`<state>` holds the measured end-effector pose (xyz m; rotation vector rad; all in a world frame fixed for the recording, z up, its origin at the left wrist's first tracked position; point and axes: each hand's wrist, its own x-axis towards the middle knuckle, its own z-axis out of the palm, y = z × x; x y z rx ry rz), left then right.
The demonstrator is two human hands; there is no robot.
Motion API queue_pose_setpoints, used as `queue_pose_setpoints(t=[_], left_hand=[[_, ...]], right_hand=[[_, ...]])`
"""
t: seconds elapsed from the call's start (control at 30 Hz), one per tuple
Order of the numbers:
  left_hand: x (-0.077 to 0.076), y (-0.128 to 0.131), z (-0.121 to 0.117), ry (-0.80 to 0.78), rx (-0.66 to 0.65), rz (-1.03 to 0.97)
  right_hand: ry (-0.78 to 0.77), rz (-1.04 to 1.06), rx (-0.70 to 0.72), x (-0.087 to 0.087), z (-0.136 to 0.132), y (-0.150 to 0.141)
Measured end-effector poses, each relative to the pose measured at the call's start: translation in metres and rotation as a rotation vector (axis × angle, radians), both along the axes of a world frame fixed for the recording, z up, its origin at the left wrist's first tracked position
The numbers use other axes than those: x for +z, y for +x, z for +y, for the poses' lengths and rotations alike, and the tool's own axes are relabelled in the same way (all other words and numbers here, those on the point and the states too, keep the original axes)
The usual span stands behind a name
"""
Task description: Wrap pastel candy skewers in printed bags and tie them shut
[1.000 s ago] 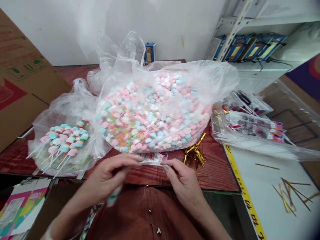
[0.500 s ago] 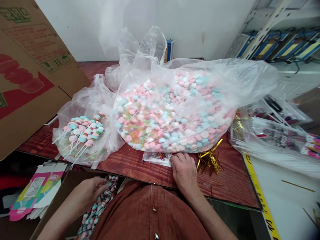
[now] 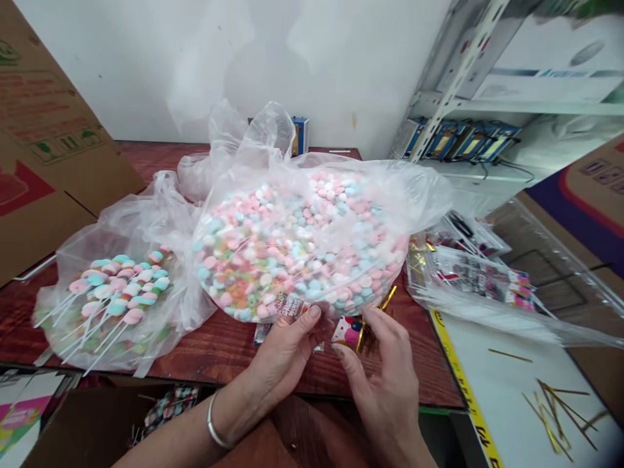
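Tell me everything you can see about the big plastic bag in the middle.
The big bag is translucent plastic, wrinkled and glossy, bulging with small rounded pieces: pink, white, pale blue, some green and orange at lower left. It lies slumped on the reddish table, loose plastic bunched behind and spreading right. The smaller bag appears to touch its left side; whether the left hand touches its front is unclear.

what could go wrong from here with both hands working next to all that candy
The striped lollipops lie on a clear bag with sticks near the tabletop's front edge; a knock might send some off. The gold ties lie right by the right hand, so a brush could scatter them. The big candy bag bulges close to both hands and might crowd the printed packet in the left hand.
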<state>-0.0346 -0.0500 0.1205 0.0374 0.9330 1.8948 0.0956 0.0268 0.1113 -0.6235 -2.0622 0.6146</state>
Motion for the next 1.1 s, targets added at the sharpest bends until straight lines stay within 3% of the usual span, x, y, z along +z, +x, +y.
queue_pose_setpoints(t=[0.1,0.13,0.2,0.37,0.57,0.67,0.77,0.93,1.1], left_hand=[[0.004,-0.001,0.005,-0.015,-0.013,-0.018],[0.003,0.0,0.005,-0.018,-0.012,-0.004],[-0.002,0.0,0.003,-0.033,0.006,0.072],[-0.015,-0.008,-0.001,-0.102,0.121,0.341],[-0.017,-0.009,0.0,-0.101,0.185,0.308],[-0.014,-0.008,0.0,-0.081,0.125,0.276],[-0.011,-0.008,-0.001,-0.039,0.056,0.194],[-0.01,-0.01,-0.001,0.009,0.142,-0.122],[-0.006,-0.013,-0.002,-0.002,0.228,-0.274]], right_hand=[[-0.611,0.095,0.115,-0.003,0.001,-0.009],[-0.754,0.109,0.168,-0.003,0.0,-0.013],[-0.875,0.108,0.199,-0.001,-0.001,-0.018],[-0.69,-0.014,0.123,-0.003,-0.002,-0.021],[-0.535,-0.113,0.109,-0.012,-0.002,-0.023],[-0.459,-0.115,0.087,-0.012,-0.002,-0.023],[-0.403,-0.113,0.123,-0.007,-0.004,-0.022],[-0.446,0.026,0.136,0.005,-0.009,-0.015],[-0.176,0.134,0.141,0.015,-0.016,-0.01]])
